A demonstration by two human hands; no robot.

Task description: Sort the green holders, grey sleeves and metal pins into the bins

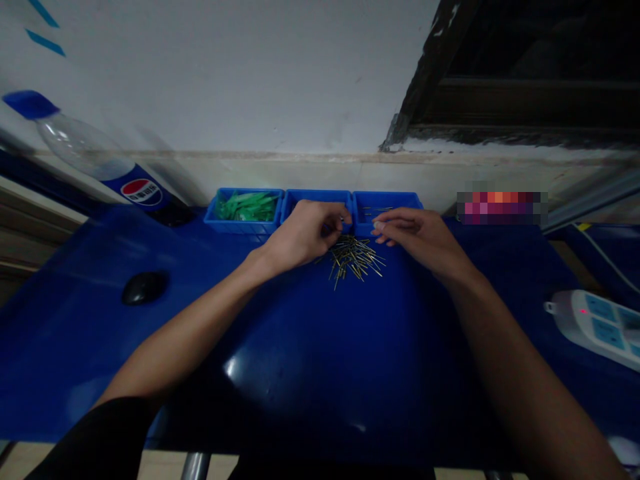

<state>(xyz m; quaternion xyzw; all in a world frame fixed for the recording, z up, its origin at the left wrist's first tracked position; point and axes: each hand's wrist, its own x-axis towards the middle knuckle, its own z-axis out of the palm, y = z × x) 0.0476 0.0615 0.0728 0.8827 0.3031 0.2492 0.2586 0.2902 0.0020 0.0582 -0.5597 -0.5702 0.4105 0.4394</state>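
A loose pile of thin metal pins point(354, 259), brassy and silvery, lies on the blue tabletop point(320, 373). Over the pile's left edge, in front of the middle blue bin point(320, 195), is my left hand point(307, 233); its fingers curl, with a gap between thumb and forefinger. My right hand point(417, 237) is at the front of the right blue bin point(413, 200), thumb and forefinger tips together; whatever they may hold is too small to make out. A few thin pins point(375, 210) lie inside that bin. My left hand partly hides the middle bin.
The left blue bin point(245, 228) holds green plastic pieces point(247, 205). A large cola bottle point(143, 190) and a black mouse point(144, 288) are at left. On the right are a white power strip point(600, 320) and a blurred colourful object point(500, 208). A wall rises behind.
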